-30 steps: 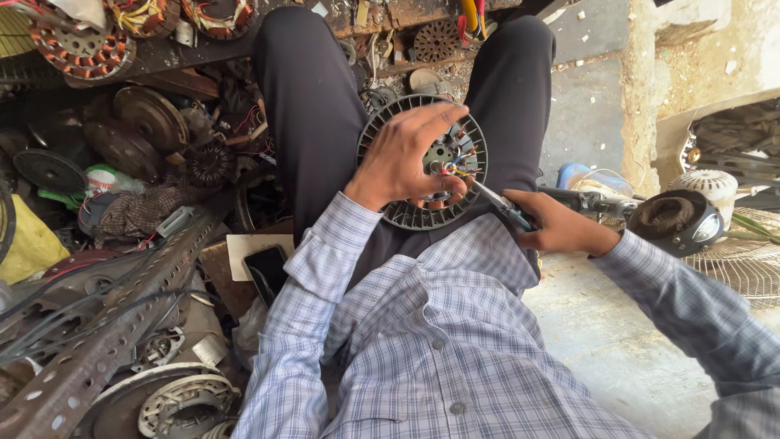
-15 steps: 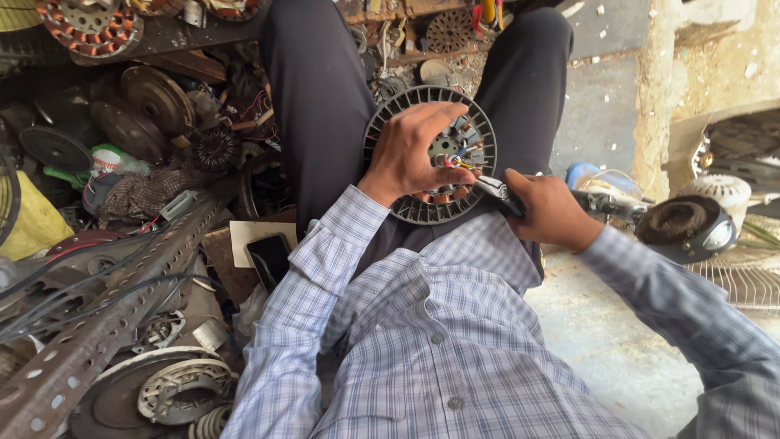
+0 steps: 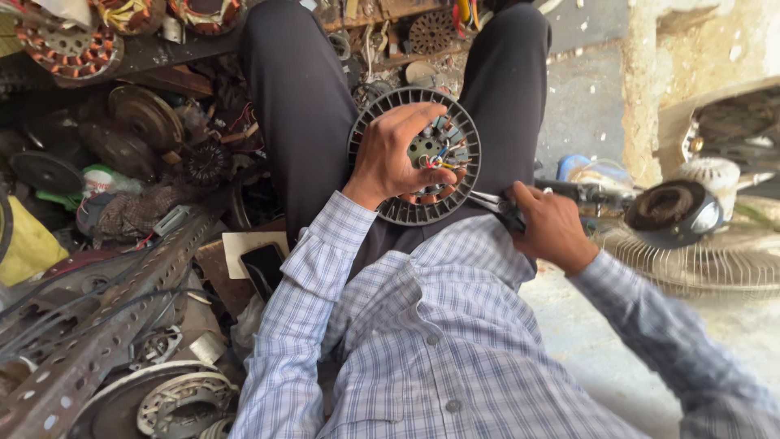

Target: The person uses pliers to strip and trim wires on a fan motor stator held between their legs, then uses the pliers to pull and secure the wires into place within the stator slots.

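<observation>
Scrap motor parts (image 3: 122,130) crowd beyond my left hand (image 3: 388,158), which grips the round, ribbed fan motor (image 3: 414,154); my right hand (image 3: 546,228) holds pliers (image 3: 491,203).

Repair workshop, piled motor stators (image 3: 69,45), fan parts (image 3: 715,260)

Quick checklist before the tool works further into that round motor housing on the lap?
1. Left hand gripping the round motor housing: ok.
2. Housing resting on the lap between the thighs: ok.
3. Right hand closed on the hand tool: ok.
4. Tool tip seated on a part: cannot tell, hidden at the housing edge.
5. Coloured wires clear of the fingers: not ok, they lie against them.
</observation>
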